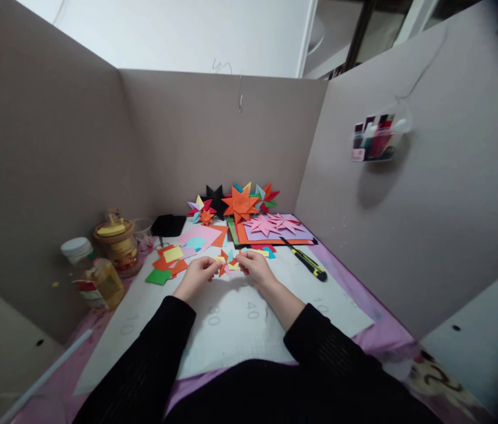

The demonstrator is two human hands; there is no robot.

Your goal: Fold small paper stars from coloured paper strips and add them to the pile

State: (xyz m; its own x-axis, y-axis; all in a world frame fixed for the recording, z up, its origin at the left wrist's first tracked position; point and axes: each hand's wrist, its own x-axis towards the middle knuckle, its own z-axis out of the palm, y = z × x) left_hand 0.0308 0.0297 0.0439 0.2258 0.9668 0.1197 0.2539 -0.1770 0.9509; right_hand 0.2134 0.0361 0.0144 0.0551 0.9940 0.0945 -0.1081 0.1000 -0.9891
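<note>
Between my two hands is a small multicoloured paper star [229, 262] with orange, yellow and light blue points, held just above the white mat [231, 330]. My left hand [200, 274] pinches its left side, and my right hand [255, 268] pinches its right side. Fingers cover parts of the star's edges. Left of my left hand lie loose paper squares, among them a green piece [159, 277] and a yellow one [173, 254]. More small coloured pieces lie just behind my right hand.
Finished-looking paper stars, including a large orange star [241, 204] and pink stars [264, 224], rest at the back on coloured sheets. A yellow-black utility knife [306, 261] lies right. A glue-like bottle [94, 277] and a lidded pot [119, 244] stand left. Grey panels [222, 129] surround the table.
</note>
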